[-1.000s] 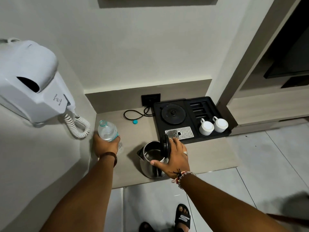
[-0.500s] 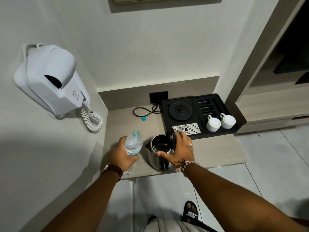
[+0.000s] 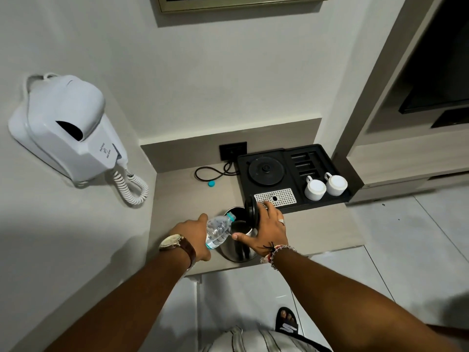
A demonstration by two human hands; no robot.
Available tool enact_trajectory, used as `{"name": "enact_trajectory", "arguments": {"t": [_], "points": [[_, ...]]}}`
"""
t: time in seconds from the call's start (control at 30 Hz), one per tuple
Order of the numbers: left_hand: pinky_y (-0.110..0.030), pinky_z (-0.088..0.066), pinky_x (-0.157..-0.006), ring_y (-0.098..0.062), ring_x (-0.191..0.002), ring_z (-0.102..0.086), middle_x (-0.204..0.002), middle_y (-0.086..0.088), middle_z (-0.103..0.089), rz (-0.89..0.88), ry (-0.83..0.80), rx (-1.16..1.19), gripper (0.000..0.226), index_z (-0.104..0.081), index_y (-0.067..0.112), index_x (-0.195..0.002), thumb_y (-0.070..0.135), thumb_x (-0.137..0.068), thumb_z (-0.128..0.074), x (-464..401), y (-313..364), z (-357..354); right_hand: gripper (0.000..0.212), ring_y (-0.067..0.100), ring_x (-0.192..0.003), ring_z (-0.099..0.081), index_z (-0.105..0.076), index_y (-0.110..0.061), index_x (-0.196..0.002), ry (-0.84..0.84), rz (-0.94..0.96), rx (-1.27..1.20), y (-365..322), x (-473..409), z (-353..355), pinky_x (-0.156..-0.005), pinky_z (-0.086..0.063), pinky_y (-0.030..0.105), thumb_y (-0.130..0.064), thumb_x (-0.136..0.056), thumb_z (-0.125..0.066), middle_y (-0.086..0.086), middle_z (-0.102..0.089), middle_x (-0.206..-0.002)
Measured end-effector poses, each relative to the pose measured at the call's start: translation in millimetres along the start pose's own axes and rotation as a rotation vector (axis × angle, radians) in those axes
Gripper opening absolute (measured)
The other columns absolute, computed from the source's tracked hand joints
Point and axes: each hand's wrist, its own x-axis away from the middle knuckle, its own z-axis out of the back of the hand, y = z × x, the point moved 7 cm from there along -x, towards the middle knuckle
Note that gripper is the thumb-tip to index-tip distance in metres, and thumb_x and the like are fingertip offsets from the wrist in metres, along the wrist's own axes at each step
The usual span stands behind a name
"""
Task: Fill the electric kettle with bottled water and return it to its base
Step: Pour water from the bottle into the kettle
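Note:
A steel electric kettle stands on the beige shelf near its front edge, its black lid swung up open. My right hand grips the kettle at its handle side. My left hand holds a clear plastic water bottle, uncapped and tilted, with its mouth over the kettle's opening. The kettle's round black base sits empty in the black tray behind. The bottle's blue cap lies on the shelf.
Two white cups stand upside down in the tray beside a perforated metal drip plate. A power cord loops from the wall socket. A white wall-mounted hair dryer hangs at the left. Tiled floor lies below the shelf.
My left hand has brought the bottle right and tipped it from upright until its mouth is over the kettle's opening. My right hand stays on the kettle.

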Motion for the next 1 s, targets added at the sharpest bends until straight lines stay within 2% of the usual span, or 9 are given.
{"name": "enact_trajectory", "arguments": {"t": [0.23,1.0], "points": [[-0.033,-0.043,-0.064,-0.020,-0.076,-0.052,-0.089,0.003,-0.052,0.021,-0.057,-0.175,0.083,-0.043,0.025,-0.129,0.048,-0.061,-0.084,0.0,0.6,3.3,0.127,0.036,-0.151,-0.022,-0.029,-0.026,-0.155,-0.009,-0.005,0.006,1.9,-1.8,-2.8,-0.121,-0.031,0.057,-0.100,-0.055,-0.055,0.007,-0.026,-0.165],[-0.033,-0.046,-0.067,-0.020,-0.080,-0.054,-0.093,-0.001,-0.055,0.042,-0.170,-0.299,0.085,-0.047,0.020,-0.129,0.046,-0.058,-0.085,1.8,6.9,8.1,0.127,0.036,-0.151,-0.022,-0.029,-0.024,-0.156,-0.018,0.007,0.017,0.8,-1.3,-1.5,-0.122,-0.031,0.056,-0.099,-0.057,-0.055,0.008,-0.026,-0.165]]}}
